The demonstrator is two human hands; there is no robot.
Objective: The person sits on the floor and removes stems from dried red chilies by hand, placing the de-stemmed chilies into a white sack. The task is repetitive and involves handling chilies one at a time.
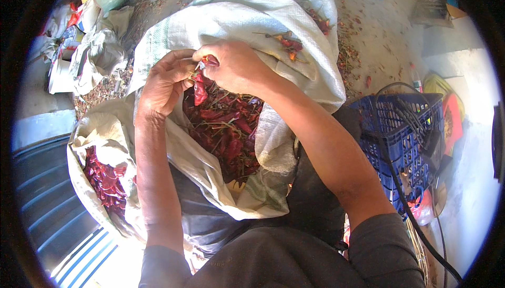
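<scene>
Both my hands meet above the open mouth of a large white woven sack (pixel 236 15). My left hand (pixel 167 79) pinches the stem side of a dried red chili pepper (pixel 200 90), which hangs below the fingertips. My right hand (pixel 232 67) has its thumb and finger closed on red chili pieces (pixel 211 60), right beside the left fingertips. Whether these are parts of one pepper I cannot tell. Dried chilies with stems (pixel 229 138) fill the sack between my forearms. A second white sack (pixel 77 158) at the left holds red chili pieces (pixel 106 181).
A blue plastic crate (pixel 398 130) stands at the right, with a black cable (pixel 388 154) over it. Crumpled white sacks (pixel 98 59) lie at the upper left. Chili scraps and stems (pixel 347 47) litter the floor. Chili bits (pixel 291 45) also rest on the big sack's folds.
</scene>
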